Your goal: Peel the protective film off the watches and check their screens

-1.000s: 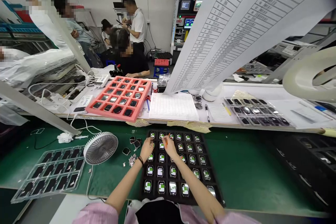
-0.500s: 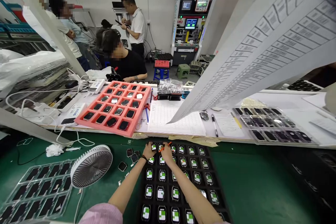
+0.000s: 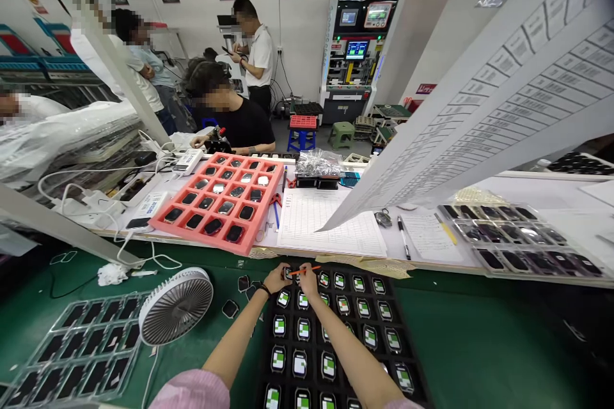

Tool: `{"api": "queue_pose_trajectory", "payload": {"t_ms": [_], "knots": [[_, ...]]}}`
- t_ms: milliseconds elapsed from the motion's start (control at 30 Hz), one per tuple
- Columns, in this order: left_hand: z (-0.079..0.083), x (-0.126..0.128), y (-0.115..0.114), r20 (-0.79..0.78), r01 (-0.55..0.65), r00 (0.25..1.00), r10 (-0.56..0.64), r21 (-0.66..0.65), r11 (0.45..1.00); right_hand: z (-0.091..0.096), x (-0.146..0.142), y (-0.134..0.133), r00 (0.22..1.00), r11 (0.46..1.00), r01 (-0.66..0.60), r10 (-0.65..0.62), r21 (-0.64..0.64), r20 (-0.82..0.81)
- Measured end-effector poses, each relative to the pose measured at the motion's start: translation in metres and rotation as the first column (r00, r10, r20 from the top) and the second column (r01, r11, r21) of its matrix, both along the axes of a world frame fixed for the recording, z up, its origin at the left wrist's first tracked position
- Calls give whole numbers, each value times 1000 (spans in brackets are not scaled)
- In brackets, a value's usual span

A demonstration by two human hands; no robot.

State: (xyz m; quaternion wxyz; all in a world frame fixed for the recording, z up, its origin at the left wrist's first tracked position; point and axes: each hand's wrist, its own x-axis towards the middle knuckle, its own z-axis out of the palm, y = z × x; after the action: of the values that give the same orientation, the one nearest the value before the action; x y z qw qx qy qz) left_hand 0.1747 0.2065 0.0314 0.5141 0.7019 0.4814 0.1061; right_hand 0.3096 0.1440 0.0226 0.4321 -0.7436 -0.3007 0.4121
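A black foam tray (image 3: pixel 354 297) lies before me, with rows of strapless smartwatches (image 3: pixel 329 365) whose lit screens show green and white blocks. At its far left corner my left hand (image 3: pixel 277 279) has its fingers closed on the edge of one watch (image 3: pixel 288 273). Right beside it, my right hand (image 3: pixel 307 280) is closed around a thin orange stick (image 3: pixel 314 268), its tip pointing left at that watch. My fingers partly cover the watch face. My forearms hide some watches in the middle columns. Several loose dark watch faces (image 3: pixel 230 308) lie on the green mat left of the tray.
A white fan (image 3: pixel 176 307) stands left of my arm, near a clear tray of dark parts (image 3: pixel 71 348). On the shelf ahead are a pink foam tray (image 3: pixel 249 239), paper forms (image 3: pixel 330 230) and a black pen (image 3: pixel 403 238). Hanging sheets (image 3: pixel 432 134) droop at right. People are beyond.
The whole view has shifted slightly, so things sit lower and to the right. The watch at my left hand looks tilted and its screen darker. The orange stick now lies flatter, pointing at it.
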Motion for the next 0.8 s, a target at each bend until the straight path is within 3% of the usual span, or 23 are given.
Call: {"api": "queue_pose_trajectory", "payload": {"t_ms": [200,367,467,600,700,800], "knots": [[26,-4,-20,205,-147,969,140,19,989,38,1,-20,986,982,63,-33,176,-165],[63,-22,-75,357,-196,911,205,-61,979,83,4,-65,945,964,74,14,256,-327],[100,-26,-110,443,-223,857,264,-142,964,117,5,-96,906,955,66,65,291,-418],[162,-22,-143,533,-240,787,311,-200,950,170,6,-133,815,914,-14,246,406,-525],[202,-18,-159,544,-280,771,330,-175,944,203,9,-153,814,889,-80,320,451,-486],[230,-18,-171,549,-256,775,313,-179,950,225,10,-168,837,886,-106,324,451,-440]]}}
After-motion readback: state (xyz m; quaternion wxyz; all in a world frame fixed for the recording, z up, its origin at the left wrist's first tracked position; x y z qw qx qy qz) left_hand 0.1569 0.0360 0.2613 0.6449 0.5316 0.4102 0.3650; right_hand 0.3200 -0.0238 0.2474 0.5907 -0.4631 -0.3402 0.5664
